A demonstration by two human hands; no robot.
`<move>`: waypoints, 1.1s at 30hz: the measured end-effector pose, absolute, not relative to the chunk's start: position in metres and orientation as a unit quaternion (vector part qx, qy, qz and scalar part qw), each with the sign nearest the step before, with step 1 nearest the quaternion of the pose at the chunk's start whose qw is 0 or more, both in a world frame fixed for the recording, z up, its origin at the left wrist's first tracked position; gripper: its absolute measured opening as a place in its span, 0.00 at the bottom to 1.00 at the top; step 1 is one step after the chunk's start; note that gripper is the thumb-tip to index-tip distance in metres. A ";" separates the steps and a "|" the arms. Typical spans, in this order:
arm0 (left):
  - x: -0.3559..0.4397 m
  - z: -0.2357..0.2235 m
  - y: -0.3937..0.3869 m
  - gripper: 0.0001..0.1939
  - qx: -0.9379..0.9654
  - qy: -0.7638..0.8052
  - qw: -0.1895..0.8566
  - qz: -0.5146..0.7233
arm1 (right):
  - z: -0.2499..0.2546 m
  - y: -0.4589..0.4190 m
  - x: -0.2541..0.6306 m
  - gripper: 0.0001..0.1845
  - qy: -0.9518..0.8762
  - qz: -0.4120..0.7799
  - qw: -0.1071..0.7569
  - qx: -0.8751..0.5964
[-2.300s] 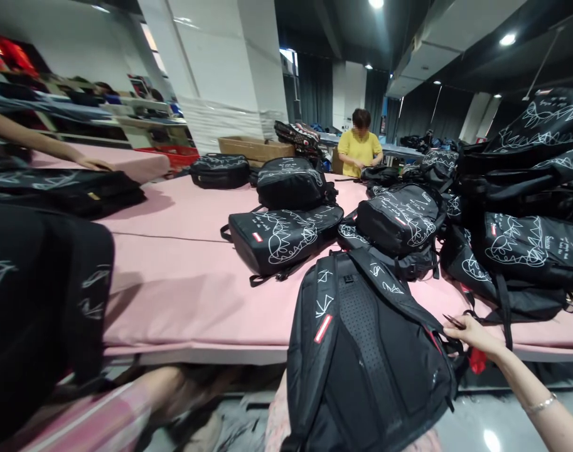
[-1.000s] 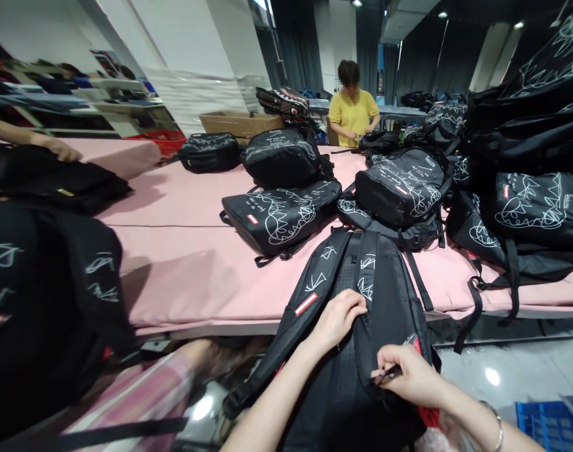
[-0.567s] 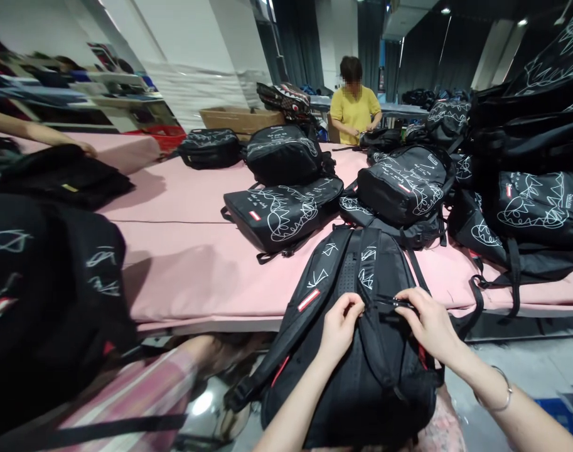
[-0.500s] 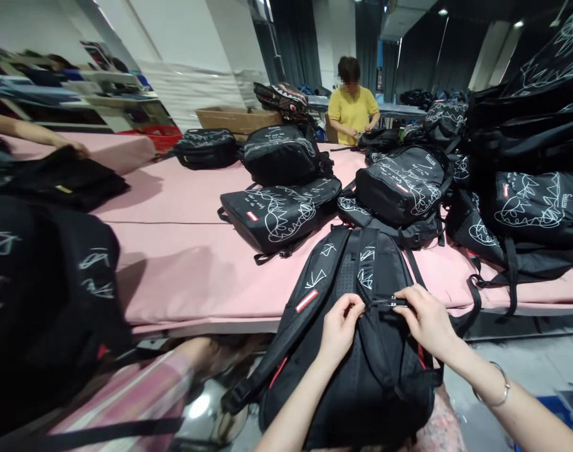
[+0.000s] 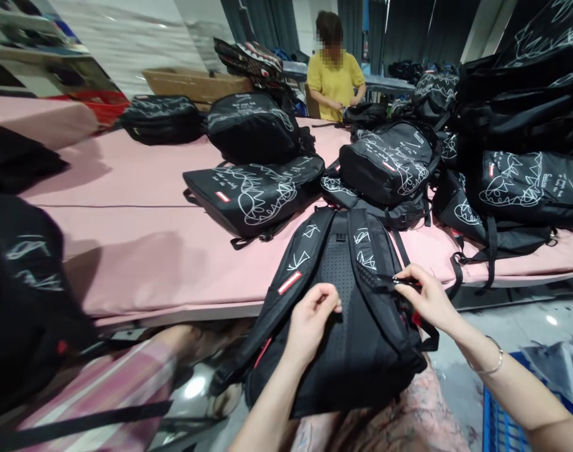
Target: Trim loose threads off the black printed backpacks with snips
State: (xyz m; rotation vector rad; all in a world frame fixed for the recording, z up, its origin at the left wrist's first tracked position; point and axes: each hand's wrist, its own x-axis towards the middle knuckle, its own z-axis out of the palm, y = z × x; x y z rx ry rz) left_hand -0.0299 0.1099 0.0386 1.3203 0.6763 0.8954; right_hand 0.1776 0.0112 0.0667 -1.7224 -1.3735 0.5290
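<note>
A black backpack [image 5: 336, 351] lies back panel up, from my lap onto the edge of the pink table [image 5: 140, 251]. My left hand [image 5: 309, 317] rests on its mesh back panel with the fingers curled into a pinch; what is in the pinch is hidden. My right hand [image 5: 430, 300] is closed on a small dark tool [image 5: 399, 281], whose tip sits at the right shoulder strap [image 5: 375, 263]. A bracelet is on my right wrist.
Several black backpacks with white drawings lie on the table, such as one flat in the middle [image 5: 255, 194], with a tall stack at the right [image 5: 521, 125]. A person in a yellow shirt [image 5: 334, 78] works at the far end. A blue crate [image 5: 503, 427] stands on the floor at lower right.
My left hand has let go of the right shoulder strap and slid left onto the back panel. My right hand stays at the strap with the tool. The view has tilted down.
</note>
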 end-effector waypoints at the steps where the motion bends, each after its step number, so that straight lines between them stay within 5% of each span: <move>1: -0.040 0.044 0.105 0.14 0.518 0.271 0.703 0.405 | 0.067 0.002 0.180 0.09 -0.524 0.243 0.444 -0.685; 6: -0.076 0.061 0.081 0.32 0.371 0.160 0.826 0.393 | 0.061 -0.046 0.183 0.11 -0.449 0.356 0.416 -0.706; 12: -0.049 0.043 0.053 0.16 0.609 0.327 0.687 0.223 | 0.056 -0.072 0.166 0.12 -0.471 0.462 0.330 -0.675; 18: -0.040 0.037 0.036 0.13 0.740 0.289 0.517 0.319 | 0.054 -0.049 0.141 0.14 -0.365 0.531 0.456 -0.614; 23: -0.047 0.050 0.042 0.14 0.816 0.219 0.380 0.376 | 0.049 -0.030 0.120 0.19 -0.398 0.519 0.468 -0.595; 29: -0.036 0.050 0.039 0.08 0.768 0.275 0.364 0.449 | 0.047 -0.029 0.116 0.17 -0.418 0.522 0.449 -0.593; 33: -0.031 0.051 0.035 0.07 0.666 0.362 0.457 0.466 | 0.062 -0.036 0.131 0.20 -0.459 0.490 0.429 -0.604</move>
